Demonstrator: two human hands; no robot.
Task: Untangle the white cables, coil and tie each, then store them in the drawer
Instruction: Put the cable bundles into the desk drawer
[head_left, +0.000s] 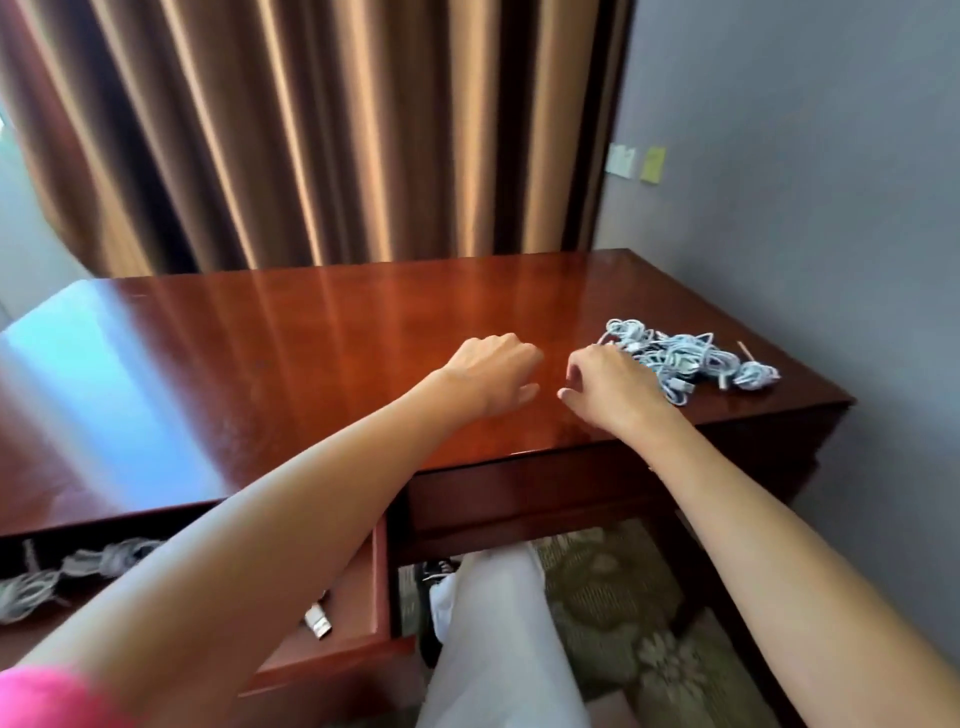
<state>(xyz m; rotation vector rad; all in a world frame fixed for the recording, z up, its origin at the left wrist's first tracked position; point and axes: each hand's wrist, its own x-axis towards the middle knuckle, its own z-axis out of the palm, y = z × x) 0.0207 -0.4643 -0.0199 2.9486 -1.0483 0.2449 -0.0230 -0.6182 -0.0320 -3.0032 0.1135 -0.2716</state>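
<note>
right hand fingertips hidden, drawer cut off

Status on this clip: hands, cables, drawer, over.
Left hand loosely curled, holding nothing. Right hand at the edge of the tangled pile of white cables; grip unclear. Open wooden drawer holds coiled white cables. Nothing blocking.

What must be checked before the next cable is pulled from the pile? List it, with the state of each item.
1. Tangled pile of white cables on the glossy reddish wooden desk, within reach: ok.
2. Right hand at the pile's near edge: ok; whether its grip has a strand: cannot tell.
3. Left hand free, fingers loosely curled, holding nothing: ok.
4. Wooden drawer pulled open: ok.
5. Coiled white cables already inside the drawer, space beside them: ok.
6. Ties for the coils: a thin stick-like item lies beside the pile; what it is: cannot tell.
</note>
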